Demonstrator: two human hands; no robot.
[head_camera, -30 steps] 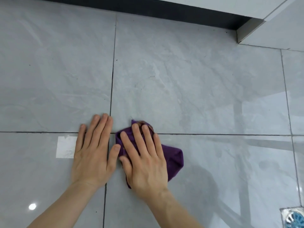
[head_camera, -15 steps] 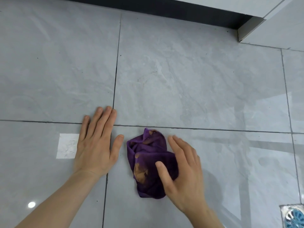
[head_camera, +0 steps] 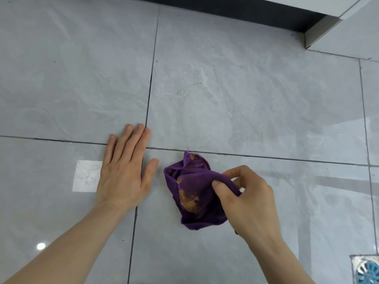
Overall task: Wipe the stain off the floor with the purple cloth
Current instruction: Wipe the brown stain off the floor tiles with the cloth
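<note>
The purple cloth [head_camera: 194, 193] lies crumpled on the grey tiled floor [head_camera: 235, 99], just below a grout line. Orange-brown smears show on its upper face. My right hand [head_camera: 248, 199] pinches the cloth's right edge between thumb and fingers, lifting a fold. My left hand [head_camera: 125, 169] rests flat on the floor to the cloth's left, fingers together, holding nothing. No stain is visible on the tiles around the cloth; the floor under the cloth is hidden.
A floor drain with a blue insert [head_camera: 367, 271] sits at the bottom right corner. A dark baseboard [head_camera: 235, 11] and a white cabinet corner [head_camera: 322, 29] run along the top. A bright light reflection [head_camera: 87, 176] lies left of my left hand.
My right hand slid off the top of the cloth to its right edge, then closed thumb and fingers on a fold. The cloth's stained face has turned up. My left hand stays flat.
</note>
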